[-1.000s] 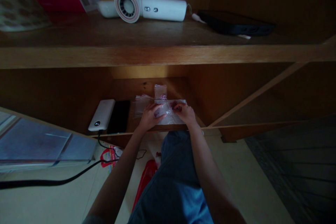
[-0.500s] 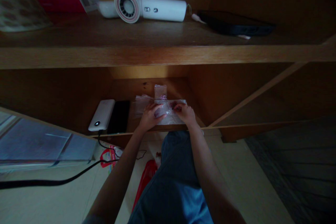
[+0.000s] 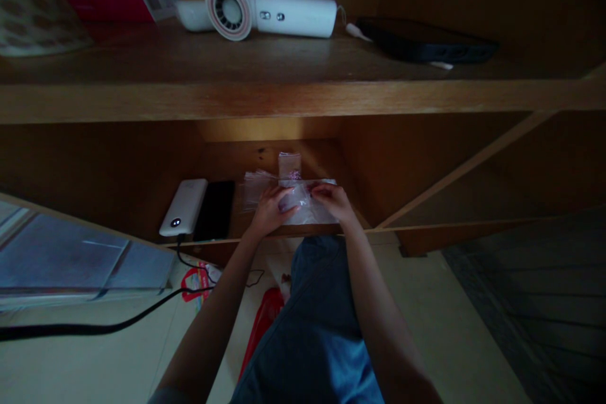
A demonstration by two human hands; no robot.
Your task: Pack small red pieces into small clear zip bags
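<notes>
I work over clear plastic [image 3: 310, 214] on the lower shelf [image 3: 243, 222], its long axis running roughly 9 to 3 o'clock. My left hand [image 3: 271, 207] lies on its 9 o'clock side, thumb and forefinger spread wide over it. My right hand [image 3: 335, 201] is at its 3 o'clock side, fingertips drawn narrow beside something small and dark; I cannot tell what they hold. Just beyond, at 11, a small bag [image 3: 289, 165] points to 12, pinkish bits [image 3: 294, 175] gathered at its 6 o'clock end. Flat clear bags [image 3: 255, 188] overlap towards 10. At 9 lie a black phone [image 3: 215, 209] and white power bank [image 3: 188, 202].
</notes>
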